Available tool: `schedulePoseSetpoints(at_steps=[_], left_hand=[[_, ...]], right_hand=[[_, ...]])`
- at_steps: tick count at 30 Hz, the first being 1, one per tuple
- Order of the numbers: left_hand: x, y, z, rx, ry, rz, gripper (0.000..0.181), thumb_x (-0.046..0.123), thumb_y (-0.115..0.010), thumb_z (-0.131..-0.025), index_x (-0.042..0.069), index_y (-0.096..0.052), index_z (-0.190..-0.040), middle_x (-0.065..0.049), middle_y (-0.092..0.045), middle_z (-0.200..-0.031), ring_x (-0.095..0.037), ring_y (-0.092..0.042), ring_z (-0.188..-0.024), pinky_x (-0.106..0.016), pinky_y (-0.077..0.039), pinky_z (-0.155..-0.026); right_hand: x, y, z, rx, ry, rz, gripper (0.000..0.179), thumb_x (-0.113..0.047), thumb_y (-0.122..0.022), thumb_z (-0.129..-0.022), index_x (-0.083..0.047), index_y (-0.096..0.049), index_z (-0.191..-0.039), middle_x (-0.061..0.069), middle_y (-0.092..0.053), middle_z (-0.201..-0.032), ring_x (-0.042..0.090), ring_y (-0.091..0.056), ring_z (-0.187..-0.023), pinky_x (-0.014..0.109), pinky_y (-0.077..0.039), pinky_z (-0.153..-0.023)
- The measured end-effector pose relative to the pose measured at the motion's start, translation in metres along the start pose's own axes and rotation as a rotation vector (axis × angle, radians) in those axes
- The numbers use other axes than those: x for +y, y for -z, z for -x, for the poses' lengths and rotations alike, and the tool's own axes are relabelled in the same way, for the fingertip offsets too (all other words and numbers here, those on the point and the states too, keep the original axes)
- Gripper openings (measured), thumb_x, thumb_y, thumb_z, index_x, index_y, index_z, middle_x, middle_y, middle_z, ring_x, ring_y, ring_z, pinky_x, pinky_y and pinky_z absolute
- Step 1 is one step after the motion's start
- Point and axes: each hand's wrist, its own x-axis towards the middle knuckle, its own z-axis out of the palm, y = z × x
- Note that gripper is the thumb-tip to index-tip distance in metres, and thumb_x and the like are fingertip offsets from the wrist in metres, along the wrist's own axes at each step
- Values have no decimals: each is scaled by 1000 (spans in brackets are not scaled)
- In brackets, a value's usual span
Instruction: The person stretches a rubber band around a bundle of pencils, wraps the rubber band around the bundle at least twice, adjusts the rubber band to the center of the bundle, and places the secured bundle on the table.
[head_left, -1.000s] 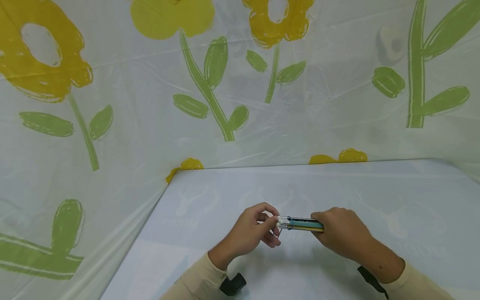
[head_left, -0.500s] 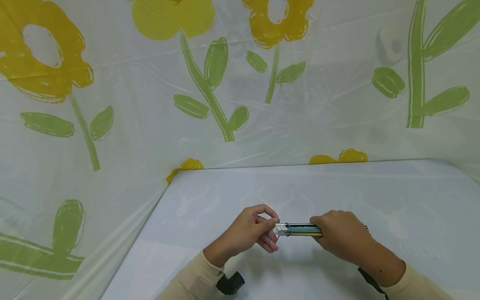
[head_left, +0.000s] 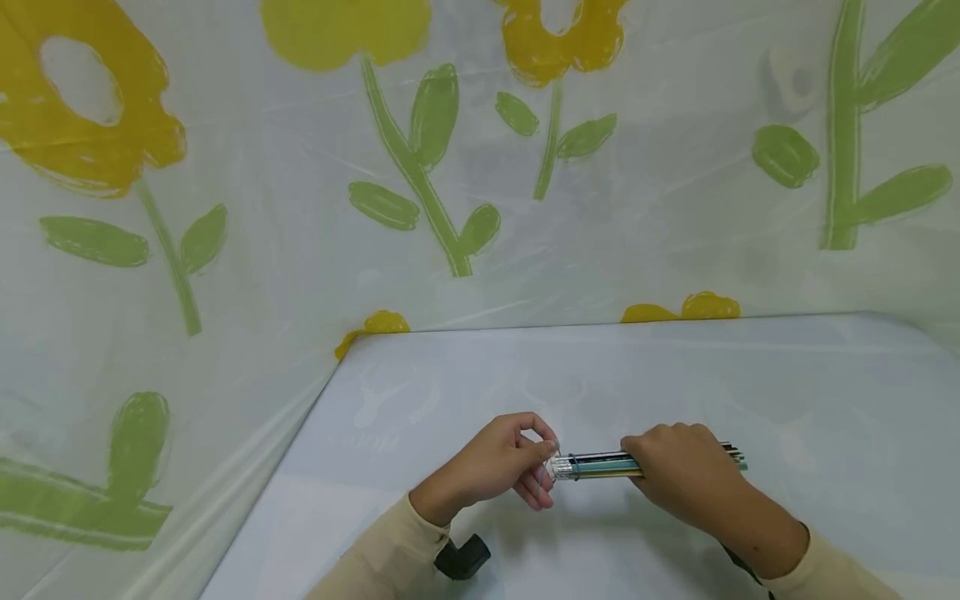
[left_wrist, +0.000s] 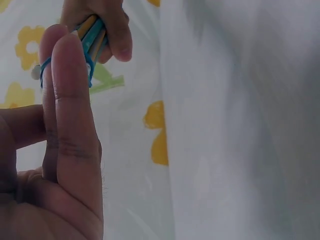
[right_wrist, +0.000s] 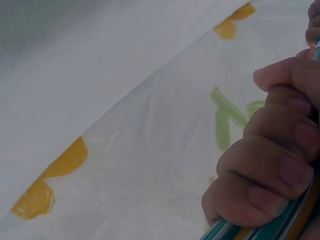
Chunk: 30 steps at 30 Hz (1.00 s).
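A bundle of slim pencils (head_left: 607,465) in teal, black and yellow lies level above the table, silvery ends pointing left. My right hand (head_left: 678,471) grips it around the middle, fingers curled over it in the right wrist view; the far ends stick out past the hand. A blue rubber band (head_left: 575,467) circles the bundle near its silvery ends. At those ends, my left hand (head_left: 495,462) pinches part of the band between thumb and index finger. In the left wrist view the band (left_wrist: 90,75) shows beside the straight fingers, which hide part of it.
The white table (head_left: 450,367) spreads under both hands, with faint printed marks. A pale curtain (head_left: 285,233) with yellow flowers and green leaves hangs behind it and along the left. A black wrist mount (head_left: 462,558) sits below the left sleeve.
Both hands and the bundle have sunk slightly lower. The pencils' far ends now show beyond my right hand, where they were hidden a second ago. The head view has tilted a little.
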Motion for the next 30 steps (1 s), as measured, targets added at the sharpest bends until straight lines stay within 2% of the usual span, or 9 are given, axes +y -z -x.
schedulePoseSetpoints(at_steps=[7,12,19,30], left_hand=[[5,-5,1,24,9,3,18,12,-57,-101,-3,-56,-111,-11,-67,-68,-18,-69,-55,-40,-61,-59],[8,-13,4,94,-22,-3,12,11,-57,-100,0,-56,-106,-12,-69,-69,-22,-72,-58,-39,-61,-59],[11,-22,8,188,-65,-31,8,9,-55,-99,1,-56,-102,-13,-70,-70,-24,-73,-61,-37,-61,-60],[9,-20,6,170,-51,-51,7,9,-54,-99,2,-54,-102,-14,-72,-71,-25,-73,-61,-37,-61,-59]], right_hand=[[-1,-2,2,32,-14,46,14,-20,-85,-76,-19,-71,-78,-8,-61,-59,8,-38,-50,24,-36,-46],[-4,-2,4,36,-53,72,16,-18,-84,-76,-18,-68,-76,-7,-57,-57,11,-38,-50,26,-35,-45],[-11,1,5,41,-104,80,19,-18,-88,-72,-15,-72,-83,-3,-67,-64,12,-44,-49,27,-44,-46],[-12,3,5,34,-121,109,17,-15,-86,-74,-15,-71,-82,-2,-65,-63,12,-43,-50,28,-41,-46]])
